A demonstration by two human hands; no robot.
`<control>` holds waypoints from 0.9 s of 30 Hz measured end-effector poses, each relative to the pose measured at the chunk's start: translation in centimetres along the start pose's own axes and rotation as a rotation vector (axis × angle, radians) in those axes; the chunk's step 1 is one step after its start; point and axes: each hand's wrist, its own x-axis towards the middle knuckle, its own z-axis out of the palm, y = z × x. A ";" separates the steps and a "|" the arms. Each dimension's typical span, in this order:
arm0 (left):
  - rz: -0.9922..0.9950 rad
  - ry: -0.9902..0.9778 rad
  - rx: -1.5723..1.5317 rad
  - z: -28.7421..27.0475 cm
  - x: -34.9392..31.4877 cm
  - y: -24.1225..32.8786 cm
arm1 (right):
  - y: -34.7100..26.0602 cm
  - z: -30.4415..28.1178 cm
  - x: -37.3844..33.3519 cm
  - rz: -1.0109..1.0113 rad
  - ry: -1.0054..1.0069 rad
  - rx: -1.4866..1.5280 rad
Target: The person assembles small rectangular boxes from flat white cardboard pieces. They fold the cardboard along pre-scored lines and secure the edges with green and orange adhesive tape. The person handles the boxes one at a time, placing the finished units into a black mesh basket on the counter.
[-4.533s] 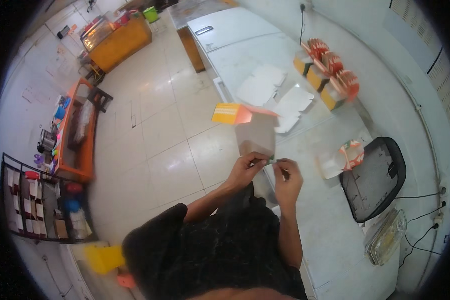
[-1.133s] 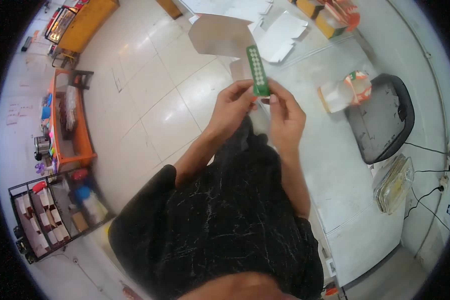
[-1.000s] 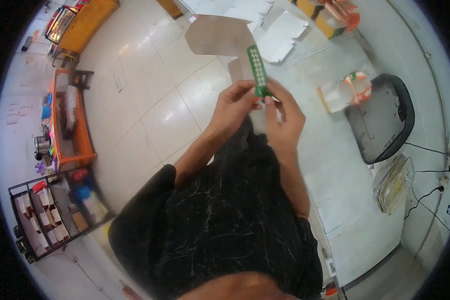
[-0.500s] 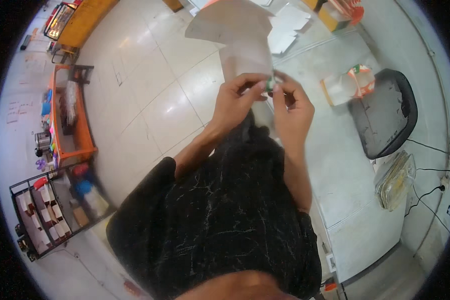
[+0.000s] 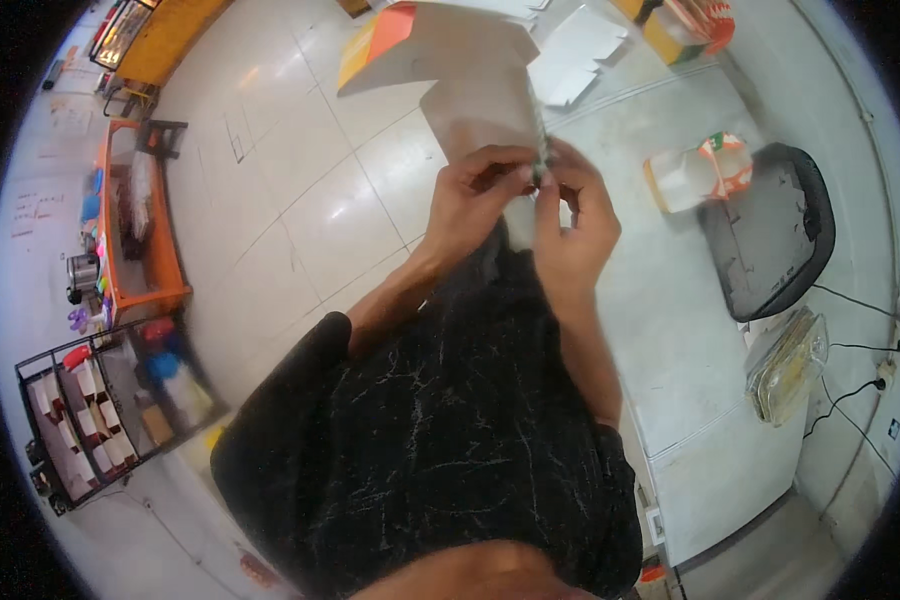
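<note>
— What are the two hands doing?

— The left hand [image 5: 480,195] and the right hand [image 5: 570,215] meet in front of the person's chest, at about twelve o'clock from the black shirt [image 5: 440,430]. Both are clenched on the lower edge of an unfolded carton [image 5: 470,80], grey-brown on the side facing the camera, with an orange and yellow flap at its ten o'clock corner.

— Anything else in the fingers?

— A thin green strip [image 5: 540,150] shows at the carton's right edge, just above the right hand's fingertips. It is blurred, so I cannot tell which fingers pinch it.

— Where is the carton against the desk?

— It is held up in the air, over the near edge of the pale desk [image 5: 670,330], which runs along the right.

— What lies on the desk?

— At two o'clock from the hands, a small clear packet with orange trim [image 5: 695,175]; just beside it a black mesh tray [image 5: 765,240]. At twelve to one o'clock, flat white card blanks [image 5: 575,55].

— And on the left?

— An orange shelf unit [image 5: 135,230] on the tiled floor [image 5: 290,180].
</note>
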 end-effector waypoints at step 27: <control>0.093 0.014 0.502 -1.3 0.3 0.0 | 1.7 -1.4 0.0 0.453 0.022 0.447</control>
